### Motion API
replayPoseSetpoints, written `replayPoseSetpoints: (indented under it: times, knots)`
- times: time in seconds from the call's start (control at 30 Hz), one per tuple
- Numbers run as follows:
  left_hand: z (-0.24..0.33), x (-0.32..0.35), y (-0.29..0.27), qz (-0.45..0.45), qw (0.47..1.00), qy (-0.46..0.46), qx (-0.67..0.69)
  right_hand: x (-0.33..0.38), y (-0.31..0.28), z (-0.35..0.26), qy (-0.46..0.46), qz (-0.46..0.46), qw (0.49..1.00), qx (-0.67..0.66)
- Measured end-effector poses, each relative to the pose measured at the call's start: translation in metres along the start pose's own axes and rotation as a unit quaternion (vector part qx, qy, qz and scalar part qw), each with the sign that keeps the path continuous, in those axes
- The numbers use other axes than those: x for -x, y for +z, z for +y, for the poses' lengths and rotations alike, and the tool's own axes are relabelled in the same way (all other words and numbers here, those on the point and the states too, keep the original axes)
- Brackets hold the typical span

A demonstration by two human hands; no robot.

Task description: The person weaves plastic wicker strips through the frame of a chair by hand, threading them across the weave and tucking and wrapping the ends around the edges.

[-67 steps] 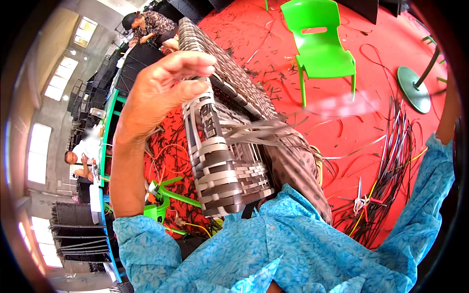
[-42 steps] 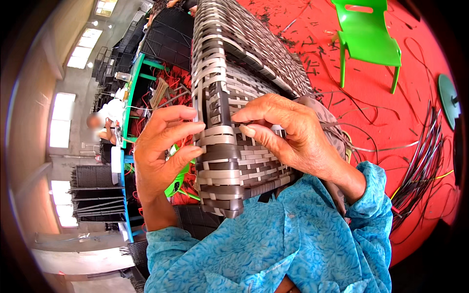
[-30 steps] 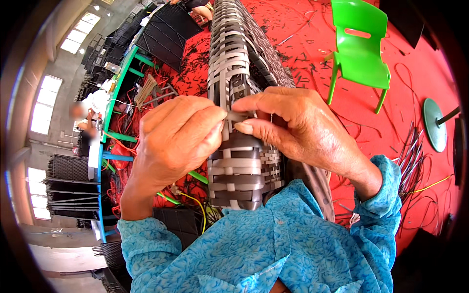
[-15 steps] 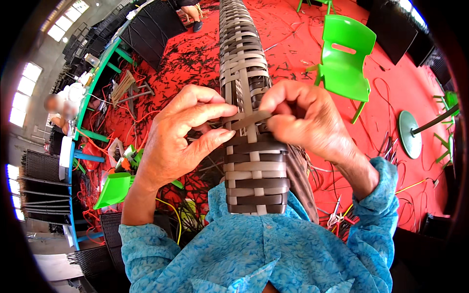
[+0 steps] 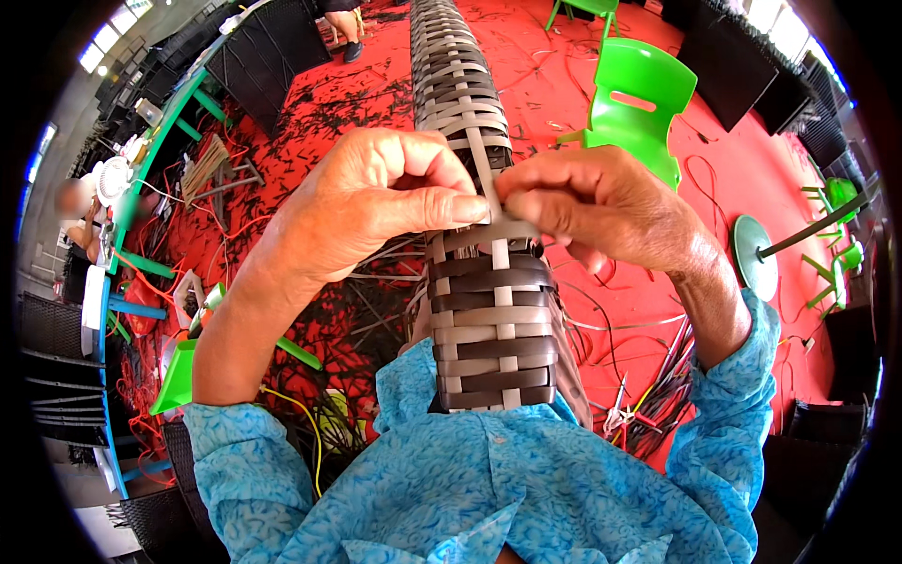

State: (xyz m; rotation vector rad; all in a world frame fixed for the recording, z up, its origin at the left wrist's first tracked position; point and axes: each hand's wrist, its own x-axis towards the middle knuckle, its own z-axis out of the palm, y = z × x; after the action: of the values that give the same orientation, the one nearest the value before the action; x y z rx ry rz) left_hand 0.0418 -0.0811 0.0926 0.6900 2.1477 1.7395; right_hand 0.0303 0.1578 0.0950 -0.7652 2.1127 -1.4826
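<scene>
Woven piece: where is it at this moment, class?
In the head view, the woven piece runs down the middle from the top edge to the blue shirt, passing between the left hand and right hand.

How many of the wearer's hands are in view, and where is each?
2: the left hand at the left of the woven piece, the right hand at its right. Some fingers are partly hidden.

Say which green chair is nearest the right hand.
The green chair partly hidden by the right hand; the cut-off chair at top and green furniture far right stand farther away.
</scene>
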Motion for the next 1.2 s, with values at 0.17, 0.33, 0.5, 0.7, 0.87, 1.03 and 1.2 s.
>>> replayPoseSetpoints:
  times: [0.17,0.33,0.5,0.7,0.87,1.03,1.2]
  knots:
    - [-0.004,-0.002,0.005,0.045,0.98,0.13,-0.141,-0.009,-0.005,-0.004,-0.006,-0.013,0.997,0.071]
    - [-0.007,0.021,0.004,-0.005,0.977,0.079,-0.2,-0.01,-0.005,0.007,0.055,-0.067,0.995,-0.046]
    - [-0.016,0.02,-0.001,0.015,0.986,0.098,-0.132,-0.01,0.002,0.021,0.039,-0.071,0.98,-0.184]
    - [0.009,0.003,0.012,0.133,0.897,0.243,-0.345,-0.006,0.019,0.027,-0.069,-0.029,0.982,-0.171]
    - [0.025,0.01,-0.001,0.049,0.974,0.011,-0.223,0.003,0.023,0.027,-0.12,0.036,0.99,-0.062]
    - [-0.005,0.027,-0.004,0.004,0.96,0.139,-0.244,0.003,0.023,0.027,-0.117,0.008,0.987,-0.11]
    - [0.002,0.023,-0.004,0.057,0.984,0.119,-0.118,-0.001,0.031,0.033,-0.128,-0.006,0.986,-0.107]
